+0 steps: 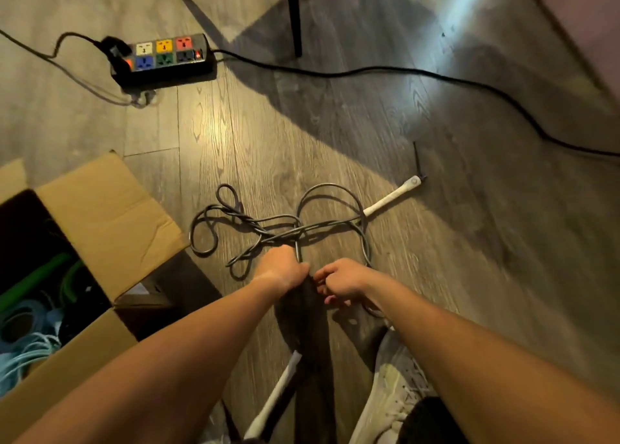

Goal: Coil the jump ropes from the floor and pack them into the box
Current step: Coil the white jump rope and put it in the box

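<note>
Nearest the person, 1 white handle (278, 393) of the grey jump rope (332, 222) lies on the wooden floor (436, 276), beside a pale shoe (396, 380). Just beyond, the left grip (281, 269) is clenched round a strand of the rope. The right grip (339, 282), close beside it, has its fingers curled on the same rope. The rest of the rope sprawls ahead on the floor in loose, crossing loops, ending at the far white handle (392, 197). To the left stands the open cardboard box (100, 209), holding green ropes (40, 276) and pale blue ropes (30, 353). Farther off, a black cable (369, 69) runs to a power strip (164, 59) with 6 coloured sockets, near a dark chair leg (294, 14).
</note>
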Tool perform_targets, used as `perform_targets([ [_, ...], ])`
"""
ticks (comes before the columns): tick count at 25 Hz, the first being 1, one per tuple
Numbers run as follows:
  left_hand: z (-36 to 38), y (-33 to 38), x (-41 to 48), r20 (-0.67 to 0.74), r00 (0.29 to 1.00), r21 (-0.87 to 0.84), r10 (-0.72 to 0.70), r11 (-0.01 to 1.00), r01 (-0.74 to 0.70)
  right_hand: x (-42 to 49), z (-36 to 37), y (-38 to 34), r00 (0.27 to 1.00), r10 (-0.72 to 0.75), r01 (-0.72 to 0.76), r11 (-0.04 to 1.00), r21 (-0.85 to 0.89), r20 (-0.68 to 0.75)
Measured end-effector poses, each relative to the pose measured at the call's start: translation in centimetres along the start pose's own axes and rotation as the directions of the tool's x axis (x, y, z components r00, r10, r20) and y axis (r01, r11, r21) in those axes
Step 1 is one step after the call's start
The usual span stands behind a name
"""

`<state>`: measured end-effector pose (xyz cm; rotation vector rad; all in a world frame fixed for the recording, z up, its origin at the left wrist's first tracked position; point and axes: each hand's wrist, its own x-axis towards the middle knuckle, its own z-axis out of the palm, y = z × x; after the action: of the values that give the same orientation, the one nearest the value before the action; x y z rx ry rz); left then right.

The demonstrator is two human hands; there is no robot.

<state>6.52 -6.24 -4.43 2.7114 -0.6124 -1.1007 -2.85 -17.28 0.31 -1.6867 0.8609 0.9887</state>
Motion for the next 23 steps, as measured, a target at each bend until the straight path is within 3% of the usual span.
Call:
perform_targets([
  [2,-1.8,0.9,-2.1,0.075,0.995,-0.115,0.072,0.991,-0.063,-2.5,-2.0,-1.7,0.985,-0.131,0.107,0.975,-0.197,-0.112],
  [5,-7.2,3.6,-7.2,0.197,0.935,-0.343,0.296,0.914,-0.217,-8.2,-6.0,-4.4,0.892,-0.335,0.199,0.894,-0.402,-0.304],
  [8,-14.6,6.7,-12.7,0.107,0.868,-0.278,0.485,0.853,-0.442,-15.1,-9.3,-6.9,0.882,-0.414,0.211,0.773,-0.598,-0.224],
  [10,-19.0,8.3,-16.9,0.013,0.841,-0.325,0.541,0.798,-0.508,-20.3,-10.3,-7.8,0.84,-0.481,0.202,0.705,-0.68,-0.249],
  [14,-25.9,10.7,-25.1,-0.152,0.784,-0.432,0.602,0.673,-0.601,-29.2,-10.3,-7.6,0.677,-0.595,0.275,0.751,-0.601,-0.433],
  [16,-28.5,11.3,-28.5,-0.282,0.764,-0.482,0.58,0.603,-0.636,-32.9,-10.0,-7.3,0.634,-0.607,0.332,0.773,-0.54,-0.479],
  [19,-30.7,12.2,-32.4,-0.45,0.756,-0.592,0.475,0.476,-0.651,-37.2,-9.5,-7.1,0.561,-0.636,0.46,0.771,-0.44,-0.529],
  [23,-30.0,12.4,-33.1,-0.532,0.79,-0.705,0.304,0.359,-0.612,-37.2,-7.8,-6.4,0.485,-0.638,0.589,0.744,-0.316,-0.598],
])
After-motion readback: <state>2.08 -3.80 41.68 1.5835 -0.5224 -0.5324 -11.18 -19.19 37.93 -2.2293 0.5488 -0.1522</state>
